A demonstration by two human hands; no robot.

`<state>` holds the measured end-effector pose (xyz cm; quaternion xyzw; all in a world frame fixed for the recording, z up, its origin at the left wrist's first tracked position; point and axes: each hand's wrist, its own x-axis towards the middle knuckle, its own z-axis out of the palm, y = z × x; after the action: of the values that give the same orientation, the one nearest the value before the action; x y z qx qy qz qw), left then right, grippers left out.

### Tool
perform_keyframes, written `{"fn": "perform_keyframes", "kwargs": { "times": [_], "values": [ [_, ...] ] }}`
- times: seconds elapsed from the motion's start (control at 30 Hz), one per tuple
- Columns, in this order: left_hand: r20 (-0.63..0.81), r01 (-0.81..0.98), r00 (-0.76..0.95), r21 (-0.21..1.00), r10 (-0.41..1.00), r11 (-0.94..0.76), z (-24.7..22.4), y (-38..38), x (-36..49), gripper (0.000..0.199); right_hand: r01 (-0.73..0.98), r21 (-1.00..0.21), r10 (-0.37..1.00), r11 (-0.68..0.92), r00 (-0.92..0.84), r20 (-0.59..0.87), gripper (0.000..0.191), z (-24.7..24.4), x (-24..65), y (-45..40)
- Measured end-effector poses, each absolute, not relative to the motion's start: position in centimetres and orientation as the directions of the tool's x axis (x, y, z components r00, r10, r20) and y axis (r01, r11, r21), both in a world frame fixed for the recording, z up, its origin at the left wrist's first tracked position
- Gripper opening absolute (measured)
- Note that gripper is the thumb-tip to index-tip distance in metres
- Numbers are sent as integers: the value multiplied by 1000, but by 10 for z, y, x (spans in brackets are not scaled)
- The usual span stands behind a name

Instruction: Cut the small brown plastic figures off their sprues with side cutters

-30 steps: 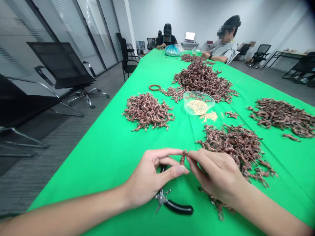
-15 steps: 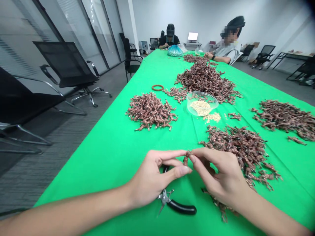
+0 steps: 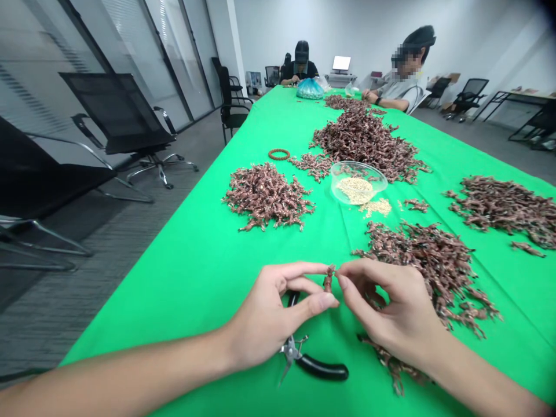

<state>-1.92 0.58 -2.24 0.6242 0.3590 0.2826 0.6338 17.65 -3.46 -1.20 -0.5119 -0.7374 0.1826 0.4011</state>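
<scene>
Your table (image 3: 186, 307) is covered with a green cloth, its left edge running away from you toward the narrow far end. Off that left edge, on a grey floor (image 3: 130, 243), stand black chairs (image 3: 99, 110) in front of a glass partition (image 3: 125, 52). Past the far end you have a lit monitor (image 3: 341, 63) against a pale wall (image 3: 269, 35).

Nearest you on the cloth lie black-handled pliers (image 3: 319, 368), partly hidden under your left hand (image 3: 264, 313). A near heap of brown figures (image 3: 434, 260) sits just beyond your right hand (image 3: 391, 301), which covers part of it. Farther on, a left heap (image 3: 267, 197) lies toward the left edge and a right heap (image 3: 512, 208) toward the right edge. Between them a clear bowl (image 3: 336, 196) holds pale bits (image 3: 354, 190), some spilled beside it. Behind are a brown ring (image 3: 278, 154) and the largest heap (image 3: 365, 142). Near the far end is a blue bag (image 3: 310, 90); one person (image 3: 399, 90) sits at the right edge, another (image 3: 299, 70) at the far end.

Your left hand pinches a small brown figure (image 3: 328, 281), roughly upright, between thumb and forefinger, above the table. Your right thumb and forefinger come close together at its upper end; you cannot tell whether they grip anything.
</scene>
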Motion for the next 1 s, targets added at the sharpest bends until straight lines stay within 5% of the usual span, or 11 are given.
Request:
{"fn": "perform_keyframes", "kwargs": {
  "times": [1.0],
  "values": [
    [-99,123,593,992,799,32,-20,4,-20,42,577,-716,918,393,-195,346,9,-11,177,-35]
  ]
}}
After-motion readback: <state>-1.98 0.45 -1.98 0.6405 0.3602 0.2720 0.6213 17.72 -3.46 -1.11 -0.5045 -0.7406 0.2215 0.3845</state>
